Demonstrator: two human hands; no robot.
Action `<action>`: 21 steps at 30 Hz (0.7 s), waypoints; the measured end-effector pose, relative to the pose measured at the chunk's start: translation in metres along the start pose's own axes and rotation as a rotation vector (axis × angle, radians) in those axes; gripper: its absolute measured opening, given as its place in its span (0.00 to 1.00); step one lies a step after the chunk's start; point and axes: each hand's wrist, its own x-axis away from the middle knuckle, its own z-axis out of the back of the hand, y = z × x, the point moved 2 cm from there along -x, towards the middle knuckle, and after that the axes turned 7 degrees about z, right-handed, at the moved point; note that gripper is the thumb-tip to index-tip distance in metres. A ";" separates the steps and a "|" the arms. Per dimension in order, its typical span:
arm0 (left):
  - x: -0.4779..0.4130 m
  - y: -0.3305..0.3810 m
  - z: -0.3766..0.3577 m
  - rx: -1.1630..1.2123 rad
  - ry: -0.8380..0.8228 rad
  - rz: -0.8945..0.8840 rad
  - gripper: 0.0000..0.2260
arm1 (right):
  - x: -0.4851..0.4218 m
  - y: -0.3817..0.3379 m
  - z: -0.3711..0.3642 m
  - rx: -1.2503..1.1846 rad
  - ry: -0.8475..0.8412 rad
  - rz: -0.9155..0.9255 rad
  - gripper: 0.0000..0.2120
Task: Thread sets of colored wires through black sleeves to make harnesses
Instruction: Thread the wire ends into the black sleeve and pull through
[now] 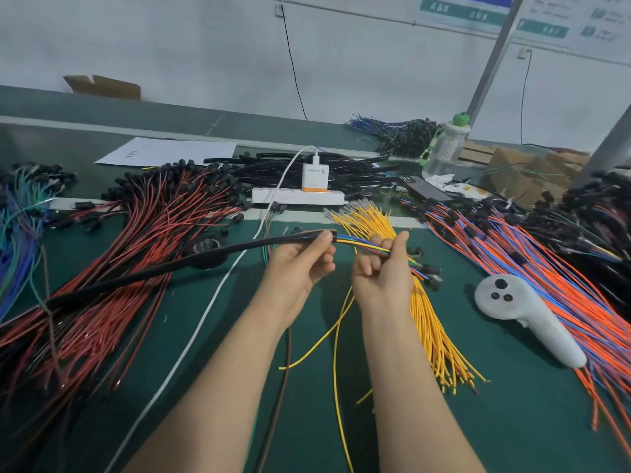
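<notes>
My left hand [300,264] pinches the open end of the black sleeve [136,278], which runs away to the left above the green table [512,421]. My right hand [386,271] grips a set of colored wires [358,242] that enters this end. Under this hand lies a bundle of yellow wires [433,329]. To the right lies a white controller [522,308], and farther back a white power strip [297,197].

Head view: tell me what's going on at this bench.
A person is feeding a set of coloured wires into a black sleeve. The left hand pinches the sleeve's open end; the right hand grips the wires beside it. The wires already enter the sleeve. Piles of red wires and yellow wires lie on the green table.
</notes>
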 end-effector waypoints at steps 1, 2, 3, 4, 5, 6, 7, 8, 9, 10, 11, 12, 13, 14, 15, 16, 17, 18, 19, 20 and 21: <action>0.000 -0.001 -0.001 -0.015 -0.009 -0.001 0.06 | 0.001 0.001 -0.002 0.062 0.004 0.031 0.20; 0.001 -0.002 -0.002 -0.040 -0.023 -0.003 0.06 | 0.001 0.001 -0.003 0.123 0.007 0.065 0.21; 0.002 -0.004 -0.003 -0.071 -0.038 -0.007 0.05 | 0.002 0.002 -0.004 0.174 0.006 0.093 0.21; 0.003 -0.005 -0.003 -0.105 -0.051 -0.015 0.05 | 0.002 0.003 -0.005 0.217 0.003 0.113 0.21; 0.003 -0.006 -0.004 -0.139 -0.061 -0.026 0.05 | 0.003 0.005 -0.005 0.261 -0.002 0.127 0.22; 0.004 -0.007 -0.005 -0.168 -0.068 -0.037 0.05 | 0.003 0.007 -0.006 0.300 -0.010 0.134 0.22; 0.004 -0.008 -0.006 -0.190 -0.072 -0.044 0.05 | 0.004 0.010 -0.006 0.329 -0.023 0.132 0.22; 0.005 -0.009 -0.007 -0.203 -0.077 -0.046 0.05 | 0.005 0.012 -0.007 0.340 -0.037 0.124 0.22; 0.005 -0.009 -0.007 -0.212 -0.080 -0.048 0.05 | 0.006 0.014 -0.007 0.347 -0.046 0.113 0.22; 0.006 -0.009 -0.007 -0.218 -0.084 -0.049 0.05 | 0.007 0.015 -0.007 0.367 -0.049 0.102 0.23; 0.006 -0.009 -0.007 -0.221 -0.090 -0.045 0.05 | 0.007 0.015 -0.007 0.392 -0.050 0.086 0.23; 0.006 -0.008 -0.007 -0.212 -0.100 -0.032 0.04 | 0.008 0.014 -0.007 0.399 -0.053 0.063 0.23; 0.006 -0.008 -0.007 -0.182 -0.121 -0.009 0.04 | 0.008 0.012 -0.007 0.370 -0.056 0.042 0.23; 0.007 -0.006 -0.007 -0.126 -0.151 0.021 0.05 | 0.007 0.009 -0.007 0.305 -0.055 0.027 0.22; 0.006 -0.004 -0.006 -0.053 -0.178 0.048 0.09 | 0.006 0.005 -0.007 0.221 -0.044 0.020 0.22; 0.006 0.000 -0.003 0.026 -0.195 0.063 0.12 | 0.004 0.001 -0.007 0.139 -0.026 0.011 0.21; 0.005 0.003 0.000 0.093 -0.199 0.055 0.13 | 0.003 -0.003 -0.006 0.073 -0.006 -0.005 0.20; 0.004 0.007 0.002 0.139 -0.201 0.032 0.12 | 0.002 -0.004 -0.006 0.034 0.007 -0.025 0.20; 0.004 0.008 0.004 0.157 -0.205 0.003 0.10 | 0.001 -0.003 -0.005 0.027 0.008 -0.039 0.20; 0.004 0.009 0.003 0.149 -0.209 -0.019 0.09 | 0.002 -0.001 -0.006 0.057 0.000 -0.042 0.21; 0.005 0.007 0.001 0.117 -0.207 -0.038 0.08 | 0.003 0.003 -0.006 0.121 -0.017 -0.029 0.21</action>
